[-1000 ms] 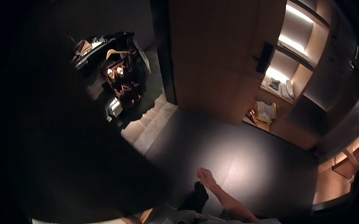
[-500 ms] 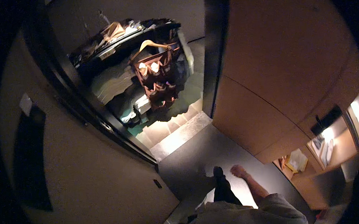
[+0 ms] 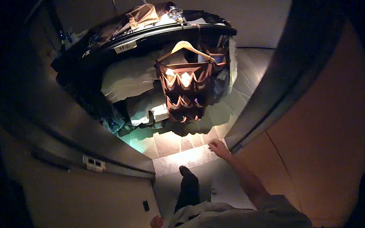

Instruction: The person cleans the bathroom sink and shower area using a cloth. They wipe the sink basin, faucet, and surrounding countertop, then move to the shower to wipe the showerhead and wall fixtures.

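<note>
- Head view: a person stands in a dim doorway, looking down past a pale shirt and a dark-socked foot (image 3: 188, 175) planted on grey floor.
- The right hand (image 3: 218, 148) reaches forward on a bare forearm and meets the dark door frame (image 3: 269, 89) at its lower end; the fingers lie loosely spread against the frame's edge, gripping nothing that can be made out.
- The left hand (image 3: 156, 223) shows only as a sliver at the bottom edge, well below and left of the frame; whether its fingers are open or curled cannot be told.
- Beyond the frame's foot, a strip of lit pale tile (image 3: 184, 159) marks the threshold.
- Left of the frame and farther into the room stands a loaded cart (image 3: 153, 35), its dark top rail heaped with bags and loose items.
- A wooden hanger (image 3: 186, 47) hooks on that rail, carrying a brown pocket organiser (image 3: 185, 91) with rows of scalloped pouches, which hangs free between the cart and the frame.
- White linen (image 3: 127, 77) is bundled under the rail, left of the organiser.
- Right of the frame runs a warm brown wood panel (image 3: 324, 132).
- Far left of the frame, a second dark jamb curves down the picture, with a small pale switch plate (image 3: 93, 164) on the wall below it.
</note>
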Action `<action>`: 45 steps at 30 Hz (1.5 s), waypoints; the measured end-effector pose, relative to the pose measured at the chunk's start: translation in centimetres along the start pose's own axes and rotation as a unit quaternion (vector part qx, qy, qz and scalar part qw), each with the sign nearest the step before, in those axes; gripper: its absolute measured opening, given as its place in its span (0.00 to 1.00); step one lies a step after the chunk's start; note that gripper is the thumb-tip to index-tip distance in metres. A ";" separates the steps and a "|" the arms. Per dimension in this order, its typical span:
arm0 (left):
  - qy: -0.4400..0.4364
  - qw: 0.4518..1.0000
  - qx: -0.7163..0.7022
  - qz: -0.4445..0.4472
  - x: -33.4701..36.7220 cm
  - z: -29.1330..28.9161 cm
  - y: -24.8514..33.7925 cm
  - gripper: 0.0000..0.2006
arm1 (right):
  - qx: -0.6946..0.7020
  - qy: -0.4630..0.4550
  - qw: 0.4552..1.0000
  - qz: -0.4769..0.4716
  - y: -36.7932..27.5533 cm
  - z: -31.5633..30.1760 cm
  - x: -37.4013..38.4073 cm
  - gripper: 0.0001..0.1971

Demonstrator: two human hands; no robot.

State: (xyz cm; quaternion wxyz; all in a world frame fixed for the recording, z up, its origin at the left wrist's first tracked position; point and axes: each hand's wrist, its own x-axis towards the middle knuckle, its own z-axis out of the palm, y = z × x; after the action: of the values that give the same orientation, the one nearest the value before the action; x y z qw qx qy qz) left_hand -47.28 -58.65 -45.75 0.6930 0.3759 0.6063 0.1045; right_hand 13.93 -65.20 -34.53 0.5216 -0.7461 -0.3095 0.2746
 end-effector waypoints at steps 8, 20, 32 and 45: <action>0.023 0.971 -0.238 0.006 14.4 11.2 11.6 0.16 | -0.100 -0.125 0.986 -0.050 2.6 8.1 21.9 0.09; 0.268 0.963 -0.039 0.021 5.0 24.4 20.3 0.21 | -0.417 -0.174 0.891 0.049 10.1 5.0 50.9 0.22; 0.329 0.826 -0.436 0.143 -6.8 37.6 13.8 0.28 | -0.104 -0.309 0.916 -0.234 -11.1 9.1 18.8 0.08; 0.559 0.366 -0.646 0.369 -37.3 20.8 -4.4 0.29 | -0.044 -0.973 0.227 0.022 -16.8 27.3 -36.0 0.24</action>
State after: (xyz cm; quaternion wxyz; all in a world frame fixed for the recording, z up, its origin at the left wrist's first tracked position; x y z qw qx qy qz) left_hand -38.60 -92.24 -20.56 0.1191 -0.1447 0.4029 0.8958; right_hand -32.69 -71.04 -23.85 -0.2218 0.0680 -0.5731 0.7859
